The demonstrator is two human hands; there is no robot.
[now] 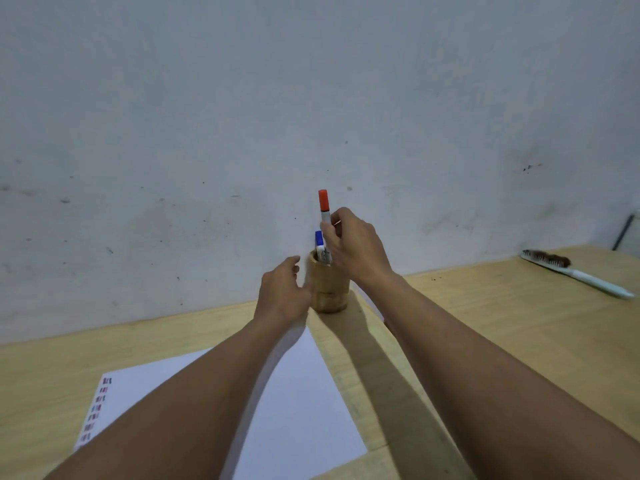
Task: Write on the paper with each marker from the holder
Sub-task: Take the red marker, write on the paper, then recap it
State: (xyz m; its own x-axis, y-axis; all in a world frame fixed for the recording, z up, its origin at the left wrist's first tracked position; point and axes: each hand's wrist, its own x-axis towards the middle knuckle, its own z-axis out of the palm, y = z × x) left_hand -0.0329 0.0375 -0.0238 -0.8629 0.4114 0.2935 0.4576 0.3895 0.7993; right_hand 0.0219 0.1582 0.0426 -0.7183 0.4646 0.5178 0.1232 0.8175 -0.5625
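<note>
A round wooden holder stands on the table by the wall. My right hand grips a red-capped marker upright above the holder, its lower end still inside the rim. A blue-capped marker stands in the holder beside it. My left hand touches the holder's left side with fingers curled against it. A white sheet of paper lies in front of me, partly under my left forearm, with several short coloured marks down its left edge.
The wooden table meets a pale wall just behind the holder. A brush with a light handle lies at the far right of the table. A dark rod leans at the right edge.
</note>
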